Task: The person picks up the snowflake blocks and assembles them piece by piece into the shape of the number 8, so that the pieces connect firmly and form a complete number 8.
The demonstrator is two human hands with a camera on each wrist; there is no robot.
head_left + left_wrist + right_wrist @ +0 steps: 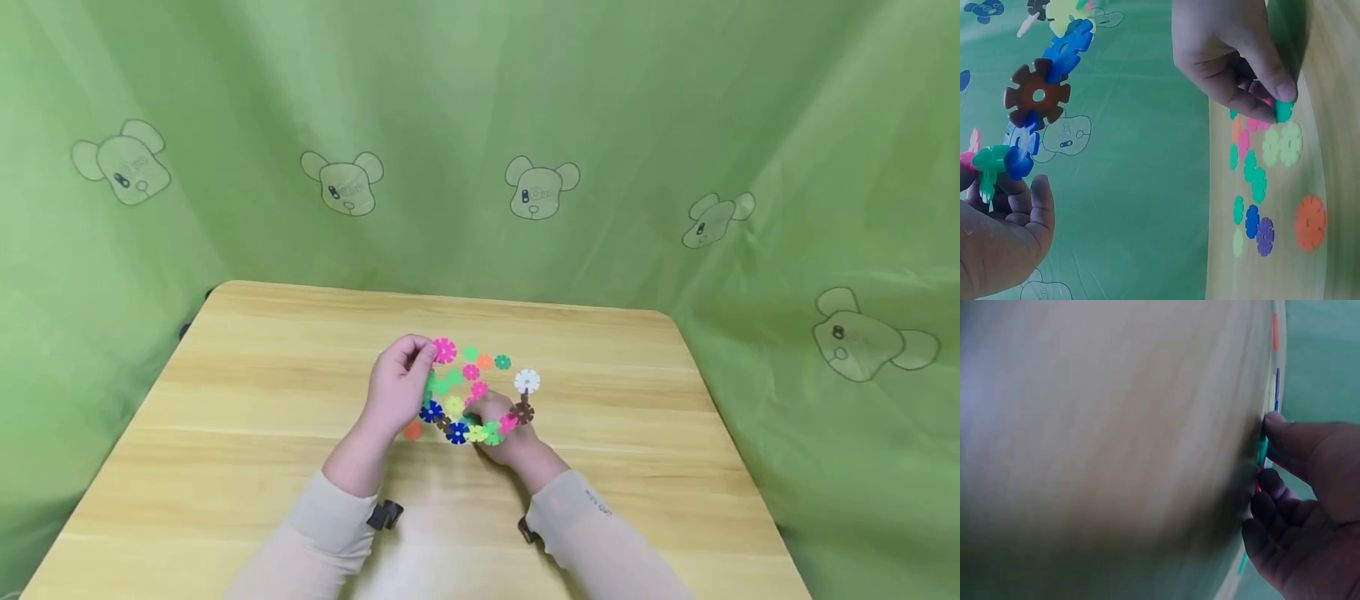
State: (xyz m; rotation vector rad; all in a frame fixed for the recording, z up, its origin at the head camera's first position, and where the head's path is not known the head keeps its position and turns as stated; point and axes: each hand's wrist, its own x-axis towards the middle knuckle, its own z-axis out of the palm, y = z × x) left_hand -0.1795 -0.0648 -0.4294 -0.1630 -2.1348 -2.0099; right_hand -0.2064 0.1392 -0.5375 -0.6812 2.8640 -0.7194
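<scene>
My left hand (397, 379) grips one end of a chain of interlocking notched plastic discs, raised above the table. In the left wrist view a green disc (990, 161) sits at the fingers, joined to a blue disc (1022, 147), then a brown disc (1038, 95) and another blue one. The chain curves across the head view to a white disc (527, 382) at its far end. Behind it, partly covered, my right hand (510, 437) is down at the tabletop. Its thumb and index finger pinch a small teal-green disc (1284, 110), also seen in the right wrist view (1263, 450).
Several loose discs lie on the wooden table (300, 333) around the right hand, among them an orange disc (1310, 222), a purple disc (1265, 236) and a pale green disc (1290, 144). A green curtain (450, 100) with printed bear heads surrounds the table.
</scene>
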